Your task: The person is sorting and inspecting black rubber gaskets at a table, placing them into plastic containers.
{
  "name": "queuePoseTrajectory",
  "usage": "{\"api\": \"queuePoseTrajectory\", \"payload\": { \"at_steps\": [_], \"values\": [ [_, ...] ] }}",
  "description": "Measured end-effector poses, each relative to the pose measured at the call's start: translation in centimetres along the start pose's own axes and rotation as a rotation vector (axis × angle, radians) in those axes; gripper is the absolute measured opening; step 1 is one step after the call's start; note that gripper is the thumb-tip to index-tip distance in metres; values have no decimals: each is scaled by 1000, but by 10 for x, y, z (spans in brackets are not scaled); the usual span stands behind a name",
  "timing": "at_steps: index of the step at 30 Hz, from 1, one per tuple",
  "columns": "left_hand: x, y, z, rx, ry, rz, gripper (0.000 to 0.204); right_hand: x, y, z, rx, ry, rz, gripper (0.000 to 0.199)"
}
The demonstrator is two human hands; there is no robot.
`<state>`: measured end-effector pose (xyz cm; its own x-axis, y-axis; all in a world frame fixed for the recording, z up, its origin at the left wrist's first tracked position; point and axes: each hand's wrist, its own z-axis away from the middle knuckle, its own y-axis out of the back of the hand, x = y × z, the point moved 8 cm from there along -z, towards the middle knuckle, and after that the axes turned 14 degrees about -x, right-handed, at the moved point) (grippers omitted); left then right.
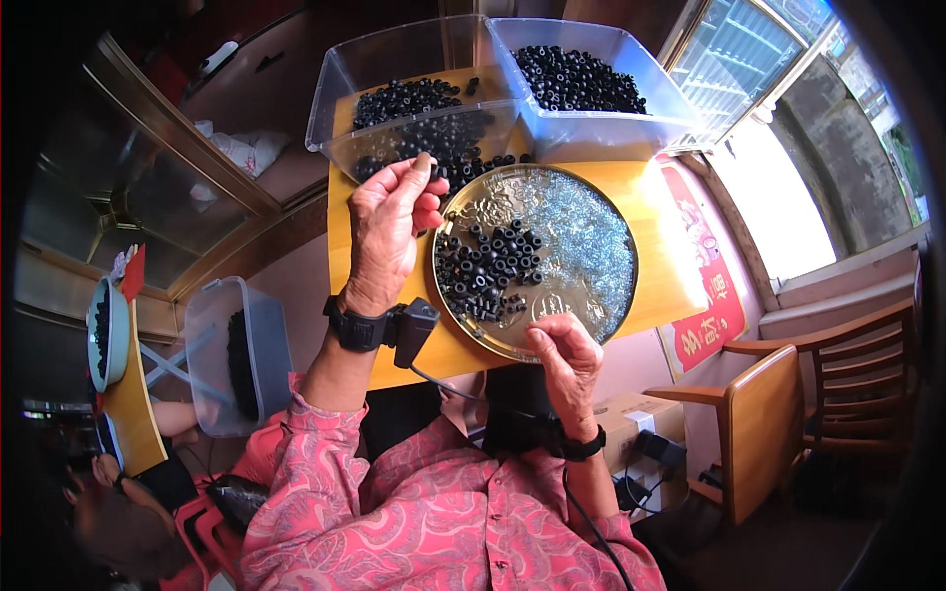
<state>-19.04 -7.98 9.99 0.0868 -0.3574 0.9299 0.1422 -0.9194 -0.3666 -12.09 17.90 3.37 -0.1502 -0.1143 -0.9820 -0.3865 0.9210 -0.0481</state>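
My left hand (386, 222) is raised over the left rim of a round gold-coloured tray (455, 313). Its thumb and forefinger pinch a small black ring-shaped part (435, 171). Lower down, my right hand (569, 357) is at the tray's near right edge, with thumb and forefinger pressed together; whatever they hold is too small or hidden to make out. Inside the tray, a heap of black ring-shaped parts (490, 264) lies on the left, and many small clear, bluish pieces (581, 241) spread over the right. More black parts (468, 172) lie on the table beyond my left hand.
Two clear plastic bins with black parts, a left one (328, 103) and a right one (616, 126), stand at the far side of the yellow table (645, 305). A wooden chair (764, 424) is at right. Another bin (271, 364) sits left, near another person (128, 522) at a small table.
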Motion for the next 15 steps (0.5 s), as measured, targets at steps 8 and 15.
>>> {"api": "queuePoseTrajectory", "payload": {
  "at_steps": [8, 15],
  "values": [
    [39, 55, -79, 113, -153, 19, 28, -30, 17, 14, -3, 66, 254, 5],
    [22, 38, -38, 26, -118, -126, 25, -16, 35, 27, 67, 26, 321, 5]
  ]
}}
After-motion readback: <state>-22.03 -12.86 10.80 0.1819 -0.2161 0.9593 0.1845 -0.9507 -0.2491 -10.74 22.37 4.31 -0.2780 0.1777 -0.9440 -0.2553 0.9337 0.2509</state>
